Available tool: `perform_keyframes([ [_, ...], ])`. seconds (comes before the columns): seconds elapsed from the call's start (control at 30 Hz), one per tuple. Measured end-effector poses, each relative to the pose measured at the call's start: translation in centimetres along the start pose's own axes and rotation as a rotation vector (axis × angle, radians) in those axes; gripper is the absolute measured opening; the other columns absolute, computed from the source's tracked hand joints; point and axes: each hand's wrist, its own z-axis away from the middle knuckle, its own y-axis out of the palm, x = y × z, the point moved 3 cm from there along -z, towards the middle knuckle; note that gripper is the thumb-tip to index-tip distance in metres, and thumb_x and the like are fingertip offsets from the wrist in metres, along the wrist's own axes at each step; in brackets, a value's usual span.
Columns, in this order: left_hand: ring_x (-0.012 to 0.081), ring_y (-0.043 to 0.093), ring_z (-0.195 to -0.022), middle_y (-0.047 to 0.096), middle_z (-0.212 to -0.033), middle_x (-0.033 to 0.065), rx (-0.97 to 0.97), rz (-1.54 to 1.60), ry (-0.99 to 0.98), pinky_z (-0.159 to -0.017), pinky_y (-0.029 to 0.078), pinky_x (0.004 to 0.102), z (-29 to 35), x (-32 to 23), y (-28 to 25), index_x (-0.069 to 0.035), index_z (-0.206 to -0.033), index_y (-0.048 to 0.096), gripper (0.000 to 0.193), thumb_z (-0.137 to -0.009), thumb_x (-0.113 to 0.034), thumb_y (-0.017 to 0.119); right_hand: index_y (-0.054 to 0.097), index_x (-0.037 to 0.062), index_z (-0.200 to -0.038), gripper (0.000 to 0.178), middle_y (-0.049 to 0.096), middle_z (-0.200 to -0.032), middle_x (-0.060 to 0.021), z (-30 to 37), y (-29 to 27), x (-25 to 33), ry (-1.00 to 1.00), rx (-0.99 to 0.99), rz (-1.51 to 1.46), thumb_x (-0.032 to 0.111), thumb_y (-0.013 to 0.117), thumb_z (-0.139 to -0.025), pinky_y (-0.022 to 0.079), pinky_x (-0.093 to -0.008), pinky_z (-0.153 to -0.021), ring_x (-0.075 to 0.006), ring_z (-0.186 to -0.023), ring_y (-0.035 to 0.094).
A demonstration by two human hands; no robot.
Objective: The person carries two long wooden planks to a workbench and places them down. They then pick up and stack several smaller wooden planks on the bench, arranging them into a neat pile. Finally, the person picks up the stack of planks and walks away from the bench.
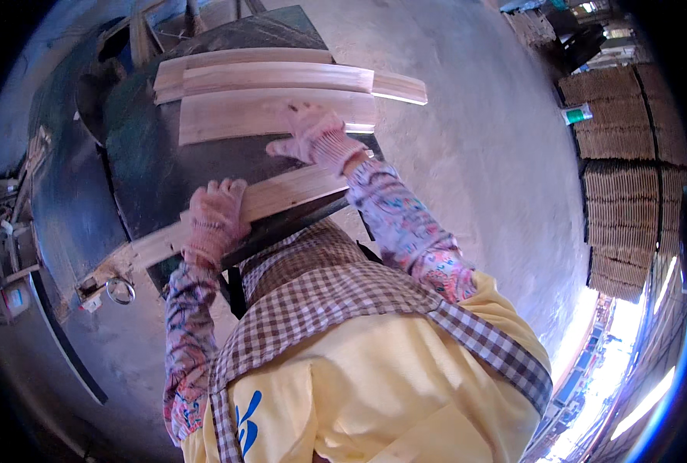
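A long pale wooden board (291, 190) lies aslant along the near edge of a dark machine table (146, 174). My left hand (218, 216), in a pinkish knit glove, is closed over this board, its fingertips bent over the far edge. My right hand (314, 137), gloved the same way, is open above the table with thumb and fingers apart. Its fingertips are at a wide flat board (231, 117); whether they touch it I cannot tell. Behind that board lie a narrower board (278, 78) and another strip (243, 55), some ends jutting past the table's right side.
A metal handwheel ring (120, 291) sits below the table's left corner. Wooden pieces and machine parts (146, 38) stand at the back left. Tall bundles of brown slats (619, 185) are stacked at the right, beyond the grey concrete floor (474, 154).
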Motion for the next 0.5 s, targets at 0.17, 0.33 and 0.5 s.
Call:
perform_keyframes([
  [0.17, 0.0313, 0.060, -0.107, 0.063, -0.115, 0.0084, -0.099, 0.066, -0.066, -0.091, 0.048, 0.0426, 2.4, -2.0, 3.7, -0.015, -0.129, 0.053, 0.074, -0.065, -0.035, 0.084, 0.038, 0.0220, -0.152, 0.091, 0.046, -0.147, -0.0176, -4.6, 2.1, -2.3, -0.040, -0.075, 0.339, 0.054, 0.077, -0.077, 0.034, -0.0475, -0.113, -0.0363, -0.136, 0.044],
  [0.33, 0.0297, 0.058, -0.111, 0.061, -0.119, 0.0084, -0.027, 0.149, -0.107, -0.096, 0.046, 0.0441, 2.7, -2.8, 3.0, -0.019, -0.132, 0.051, 0.076, -0.064, -0.032, 0.084, 0.042, 0.0208, -0.150, 0.086, 0.051, -0.141, -0.0158, -4.5, 1.8, -2.4, -0.102, 0.132, 0.234, 0.051, 0.077, -0.077, 0.040, -0.0453, -0.106, -0.0326, -0.129, 0.050],
  [0.5, 0.0332, 0.050, -0.127, 0.050, -0.139, 0.0122, -0.048, 0.160, -0.090, -0.108, 0.039, 0.0486, 2.6, -3.3, 2.6, -0.019, -0.141, 0.042, 0.090, -0.064, -0.035, 0.086, 0.045, 0.0191, -0.146, 0.077, 0.057, -0.132, -0.0160, -4.9, 3.9, -3.8, -0.140, -0.007, 0.240, 0.047, 0.072, -0.080, 0.051, -0.0482, -0.093, -0.0346, -0.120, 0.056],
])
